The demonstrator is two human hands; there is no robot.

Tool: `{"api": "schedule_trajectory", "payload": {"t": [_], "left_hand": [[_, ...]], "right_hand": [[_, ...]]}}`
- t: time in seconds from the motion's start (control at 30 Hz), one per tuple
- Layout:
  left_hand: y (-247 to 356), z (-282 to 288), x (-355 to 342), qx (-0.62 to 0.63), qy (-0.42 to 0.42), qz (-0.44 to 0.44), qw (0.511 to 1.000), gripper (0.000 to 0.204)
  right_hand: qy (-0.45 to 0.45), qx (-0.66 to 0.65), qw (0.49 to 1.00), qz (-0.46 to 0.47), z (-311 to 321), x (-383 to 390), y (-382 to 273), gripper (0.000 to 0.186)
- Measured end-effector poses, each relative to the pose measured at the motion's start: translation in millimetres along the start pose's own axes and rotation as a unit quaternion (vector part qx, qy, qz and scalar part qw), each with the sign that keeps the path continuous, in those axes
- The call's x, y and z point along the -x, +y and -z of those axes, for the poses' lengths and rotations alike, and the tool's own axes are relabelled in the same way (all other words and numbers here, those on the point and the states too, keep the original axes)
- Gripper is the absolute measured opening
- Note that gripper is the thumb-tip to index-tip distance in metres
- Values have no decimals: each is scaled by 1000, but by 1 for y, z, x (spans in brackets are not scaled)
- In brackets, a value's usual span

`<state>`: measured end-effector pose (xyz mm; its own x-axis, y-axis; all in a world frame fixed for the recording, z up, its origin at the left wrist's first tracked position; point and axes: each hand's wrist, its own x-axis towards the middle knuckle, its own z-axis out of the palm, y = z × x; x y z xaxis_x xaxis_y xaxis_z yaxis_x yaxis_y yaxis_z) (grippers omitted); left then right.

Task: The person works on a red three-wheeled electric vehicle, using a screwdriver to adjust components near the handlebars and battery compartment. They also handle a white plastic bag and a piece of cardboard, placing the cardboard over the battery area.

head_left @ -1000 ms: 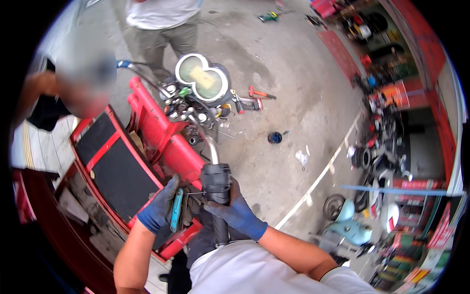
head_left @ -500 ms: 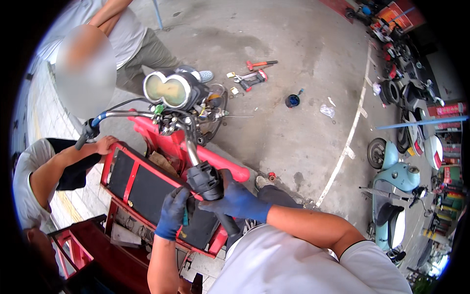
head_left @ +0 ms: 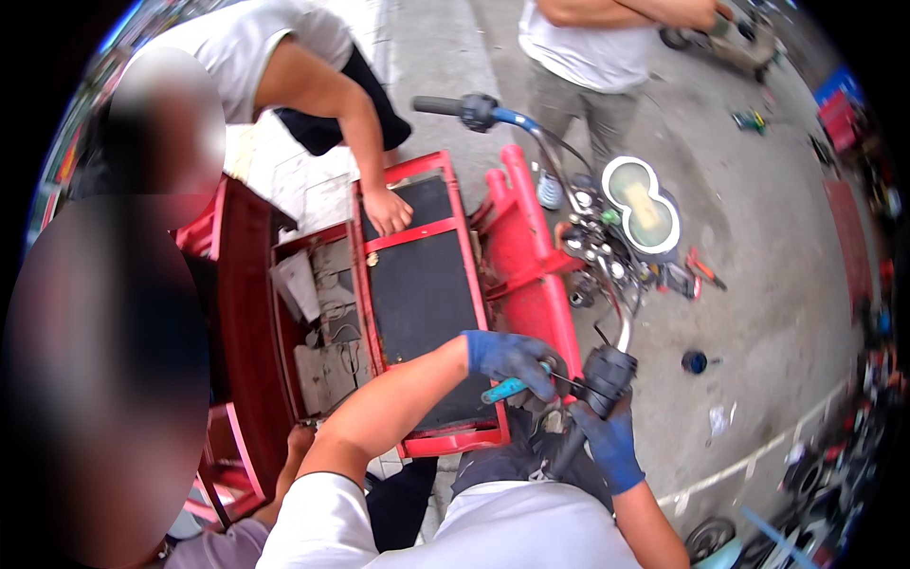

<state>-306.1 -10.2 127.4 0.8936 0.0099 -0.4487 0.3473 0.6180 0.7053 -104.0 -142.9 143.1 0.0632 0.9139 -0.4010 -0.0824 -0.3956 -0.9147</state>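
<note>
In the head view my left hand (head_left: 512,362), in a blue glove, is closed on a teal folding hex key set (head_left: 502,390), with a thin key reaching toward the black switch housing (head_left: 610,372) on the bent chrome handlebar (head_left: 626,327). My right hand (head_left: 611,446), also gloved, grips that housing from below, beside the black grip (head_left: 569,449). Farther up are the round twin gauges (head_left: 642,205), exposed cables and the red fork and body (head_left: 531,313) of a tricycle. Left of it lies a red-framed black panel (head_left: 417,313) over an open compartment (head_left: 318,284).
A bending co-worker's hand (head_left: 387,209) rests on the panel. Another person (head_left: 588,57) stands arms folded ahead. More people crowd the left edge. Tools (head_left: 701,270), a dark blue container (head_left: 694,362) and parked scooters (head_left: 815,469) are on the pavement to the right.
My view has swung left, so the tricycle appears farther right. My hands stay at the housing, with the teal tool more visible. The bending co-worker's hand has moved farther onto the panel.
</note>
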Motion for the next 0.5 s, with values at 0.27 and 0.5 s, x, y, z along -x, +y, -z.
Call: {"api": "schedule_trajectory", "payload": {"t": [0.27, 0.5], "left_hand": [[-21, -21, 6, -513, 335, -145, 777, 27], [-46, -41, -10, -553, 506, -188, 634, 13]], "right_hand": [[-10, 7, 1000, -20, -8, 9, 4, 54], [-20, 43, 998, -31, -7, 11, -2, 61]]}}
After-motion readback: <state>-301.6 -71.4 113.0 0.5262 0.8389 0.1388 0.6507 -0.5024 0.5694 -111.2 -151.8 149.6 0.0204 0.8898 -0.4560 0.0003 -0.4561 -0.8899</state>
